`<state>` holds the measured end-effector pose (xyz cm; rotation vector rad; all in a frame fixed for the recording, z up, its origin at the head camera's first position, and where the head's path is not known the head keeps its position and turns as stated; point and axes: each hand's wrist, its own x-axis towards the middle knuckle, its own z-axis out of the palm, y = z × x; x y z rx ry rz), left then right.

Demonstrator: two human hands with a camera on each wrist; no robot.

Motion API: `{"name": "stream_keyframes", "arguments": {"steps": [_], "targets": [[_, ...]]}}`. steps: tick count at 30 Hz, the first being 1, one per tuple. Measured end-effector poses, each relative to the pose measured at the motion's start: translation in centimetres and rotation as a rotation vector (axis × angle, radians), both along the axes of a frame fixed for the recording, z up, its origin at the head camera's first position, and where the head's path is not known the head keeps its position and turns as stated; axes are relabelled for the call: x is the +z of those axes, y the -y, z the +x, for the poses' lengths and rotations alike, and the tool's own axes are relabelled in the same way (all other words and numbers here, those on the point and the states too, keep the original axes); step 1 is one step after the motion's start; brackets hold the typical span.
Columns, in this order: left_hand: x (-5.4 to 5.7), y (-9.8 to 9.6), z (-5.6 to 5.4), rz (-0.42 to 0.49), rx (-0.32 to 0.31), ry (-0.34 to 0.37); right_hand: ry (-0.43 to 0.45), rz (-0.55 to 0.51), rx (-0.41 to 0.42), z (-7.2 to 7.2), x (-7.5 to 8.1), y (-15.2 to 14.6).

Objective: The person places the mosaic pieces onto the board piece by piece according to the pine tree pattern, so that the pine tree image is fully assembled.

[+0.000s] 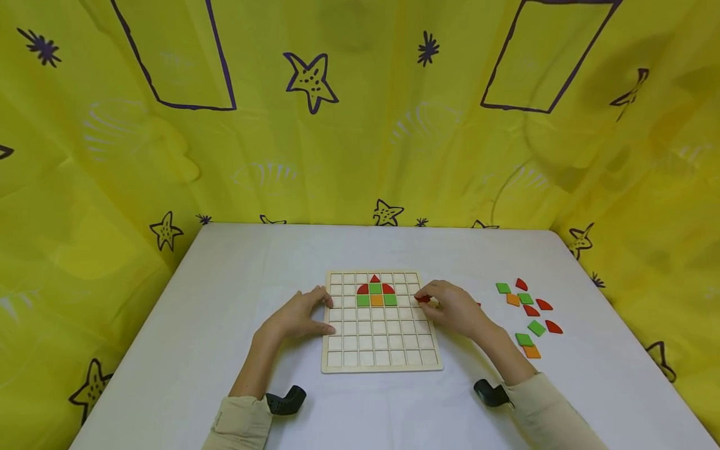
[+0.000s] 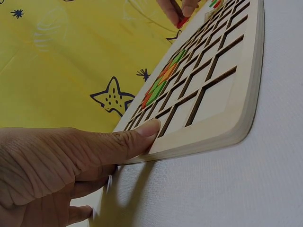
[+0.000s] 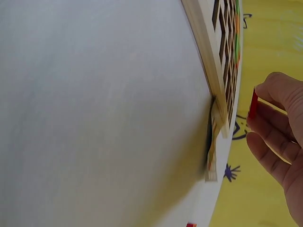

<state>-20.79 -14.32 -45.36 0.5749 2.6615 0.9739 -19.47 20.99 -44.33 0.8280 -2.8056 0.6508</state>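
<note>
A wooden grid board (image 1: 382, 369) lies on the white table. Tiles sit in its upper cells: a red triangle (image 1: 374, 279) on top, red quarter circles (image 1: 388, 289) either side of a green square (image 1: 375, 288), and below them an orange square (image 1: 376, 300) between two green ones. My left hand (image 1: 297, 314) rests at the board's left edge, thumb (image 2: 149, 128) pressing the rim, fingers spread. Over the board's right edge, my right hand (image 1: 454, 307) pinches a red tile (image 3: 253, 105) between thumb and fingertips, raised off the grid. Its full outline is hidden by the fingers.
Right of the board lie several loose tiles: red quarter circles (image 1: 554, 327), green squares (image 1: 537, 327) and orange squares (image 1: 531, 352). Another red tile (image 1: 479, 304) shows partly behind my right hand. A patterned yellow curtain (image 1: 360, 156) hangs behind the table.
</note>
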Motion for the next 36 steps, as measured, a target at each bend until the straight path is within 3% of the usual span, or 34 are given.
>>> {"name": "stream_keyframes", "arguments": {"steps": [13,20,27,36], "targets": [[-0.2,0.0,-0.1,0.016,-0.019,-0.016,0.146,0.077,-0.041,-0.6,0.0,2.8],[-0.1,0.0,0.0,0.014,-0.023,-0.016,0.145,0.055,-0.065,-1.0,-0.4,3.4],[0.0,0.1,0.0,0.009,-0.020,-0.022,0.126,0.047,-0.035,-1.4,-0.6,3.9],[-0.1,0.0,0.0,0.014,-0.021,-0.026,0.119,0.061,-0.053,-0.6,-0.5,3.3]]}}
